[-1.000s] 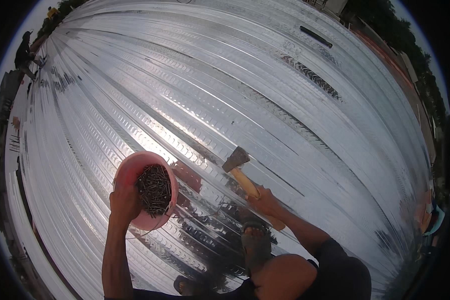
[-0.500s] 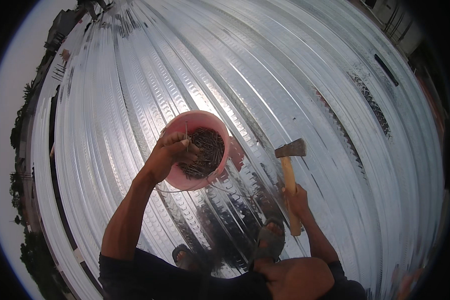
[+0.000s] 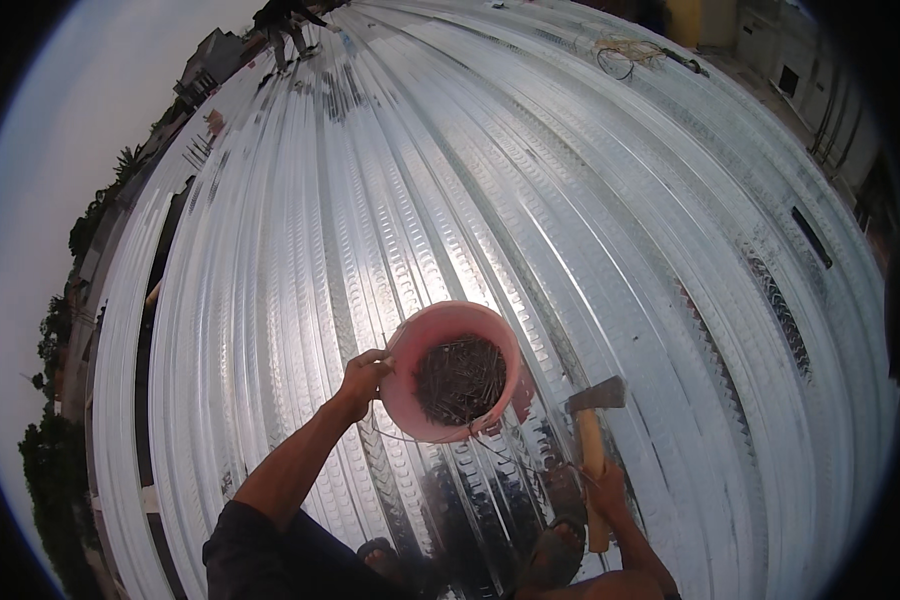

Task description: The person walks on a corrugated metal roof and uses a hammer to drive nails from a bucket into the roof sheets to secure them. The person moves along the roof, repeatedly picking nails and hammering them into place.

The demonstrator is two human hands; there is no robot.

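Note:
My left hand (image 3: 363, 380) has its fingers closed at the near left rim of a pink bucket (image 3: 403, 395), which holds several loose dark nails (image 3: 460, 375); whether a nail is also between the fingers is too small to tell. My right hand (image 3: 603, 492) grips the wooden handle of a hatchet (image 3: 597, 400), its broad metal head upward, just right of the bucket. A thin wire bail hangs over the bucket's near side. Below them my sandalled feet (image 3: 560, 550) stand on shiny ribbed metal sheets (image 3: 290, 250).
A person in dark clothes (image 3: 288, 30) works at the far top left. A tangle of wire (image 3: 625, 60) lies toward the upper right, a black strip (image 3: 810, 235) at the right. A long dark gap (image 3: 153, 280) runs along the left, with trees (image 3: 55, 480) and buildings beyond.
My view has swung toward the left. My left hand has come out from over the nails, where it held one upright, to the rim. The hatchet stays in my right hand.

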